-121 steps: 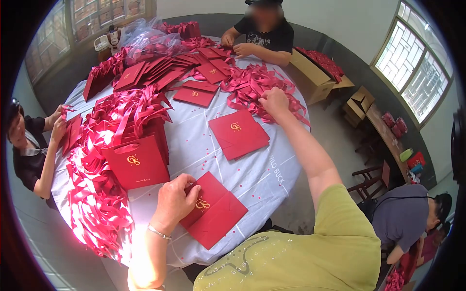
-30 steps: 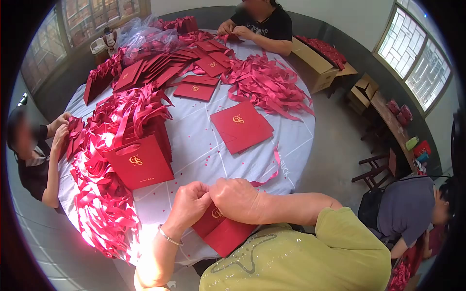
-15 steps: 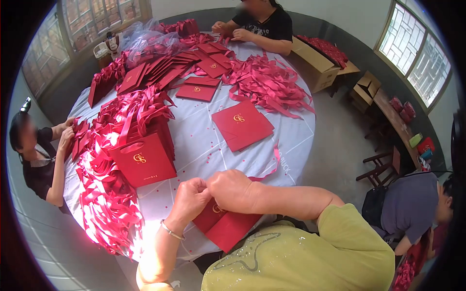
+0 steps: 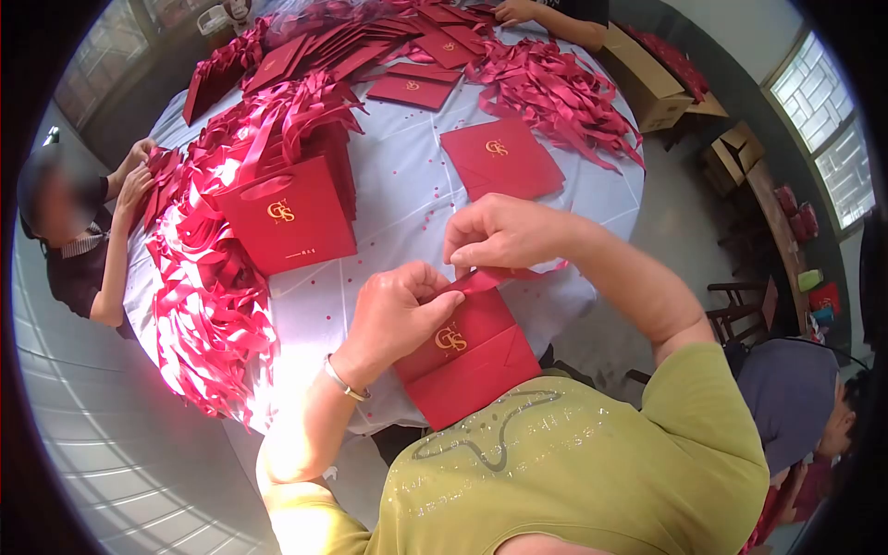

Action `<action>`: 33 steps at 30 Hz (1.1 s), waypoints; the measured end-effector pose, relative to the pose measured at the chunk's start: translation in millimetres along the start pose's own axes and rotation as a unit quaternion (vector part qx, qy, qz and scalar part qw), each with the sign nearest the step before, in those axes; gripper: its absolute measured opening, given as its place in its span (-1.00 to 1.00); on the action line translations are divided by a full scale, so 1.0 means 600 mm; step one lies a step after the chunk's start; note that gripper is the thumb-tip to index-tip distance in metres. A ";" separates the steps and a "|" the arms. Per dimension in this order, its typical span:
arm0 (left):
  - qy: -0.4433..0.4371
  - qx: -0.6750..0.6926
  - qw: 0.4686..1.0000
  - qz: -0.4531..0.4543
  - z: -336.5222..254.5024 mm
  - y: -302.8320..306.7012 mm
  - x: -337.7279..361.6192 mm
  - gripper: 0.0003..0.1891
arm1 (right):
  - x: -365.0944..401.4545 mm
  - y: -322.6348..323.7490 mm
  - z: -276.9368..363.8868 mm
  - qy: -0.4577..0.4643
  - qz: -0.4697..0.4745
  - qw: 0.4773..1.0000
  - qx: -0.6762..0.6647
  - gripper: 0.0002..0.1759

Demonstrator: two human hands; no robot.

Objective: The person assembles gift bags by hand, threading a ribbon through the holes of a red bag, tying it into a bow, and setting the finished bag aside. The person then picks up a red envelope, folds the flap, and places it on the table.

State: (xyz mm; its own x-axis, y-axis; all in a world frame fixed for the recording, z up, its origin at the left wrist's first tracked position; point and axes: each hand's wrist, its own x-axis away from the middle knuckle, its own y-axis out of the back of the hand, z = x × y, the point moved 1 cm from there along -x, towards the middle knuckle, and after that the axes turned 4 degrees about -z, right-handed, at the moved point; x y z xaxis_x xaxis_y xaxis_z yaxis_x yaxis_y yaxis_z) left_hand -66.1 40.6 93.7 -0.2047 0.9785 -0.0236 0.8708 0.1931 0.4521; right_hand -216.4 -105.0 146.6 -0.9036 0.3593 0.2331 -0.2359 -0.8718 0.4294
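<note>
A red paper bag with a gold logo lies at the near edge of the round table, just in front of my body. My left hand, with a bracelet at its wrist, pinches a red ribbon at the bag's top edge. Close by on the right, my right hand has its fingers bent together over the ribbon; whatever is between its fingertips is too small to make out. Beyond my hands lies a short stack of flat red bags.
Upright red bags and a long ribbon heap fill the table's left side. More ribbons and folded bags lie farther back. Co-workers are at the left, the far side and the right. A cardboard box stands beyond the table.
The view has tilted down. My hands have moved apart, with my right hand raised off my left, and the ribbon and the bag's logo now show between and below them.
</note>
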 end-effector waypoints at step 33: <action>0.023 -0.009 0.997 0.068 0.011 -0.017 -0.001 -0.81 | -0.066 0.002 -0.072 0.152 -0.253 0.950 0.102 -0.80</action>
State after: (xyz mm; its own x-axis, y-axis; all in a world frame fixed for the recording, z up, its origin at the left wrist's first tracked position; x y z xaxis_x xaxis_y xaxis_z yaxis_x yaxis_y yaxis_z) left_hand -72.1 38.6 83.2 -0.1064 0.9911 0.0799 0.8835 0.0574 0.4648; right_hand -196.2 -134.4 100.3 -0.7616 0.5758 -0.2974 -0.6214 -0.5187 0.5872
